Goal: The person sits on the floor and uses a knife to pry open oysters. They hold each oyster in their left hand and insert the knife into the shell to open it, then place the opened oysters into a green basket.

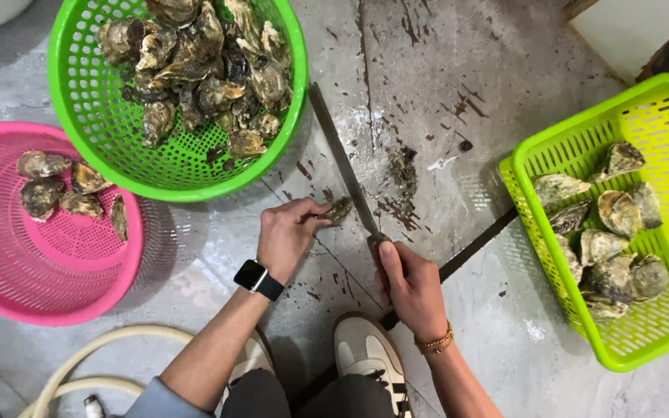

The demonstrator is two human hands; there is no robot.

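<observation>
Oyster [339, 209] pinned on floor [427, 93] under left hand [284, 236] fingers [313, 210], which close narrowly around its near-left end. Right hand [412, 286] fingers wrap knife [344, 164] handle, blade touching oyster's right edge.

We have the round green plastic basket [87, 116] ahead, the round pink plastic basket [56, 286] left of it, the rectangular lime plastic basket [660, 340] far right, each holding grey rough-shelled oysters [195, 70].

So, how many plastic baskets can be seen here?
3. A round green basket at top left, full of oysters; a round pink basket at left, holding a few; a rectangular yellow-green basket at right. None seems hidden.
</observation>
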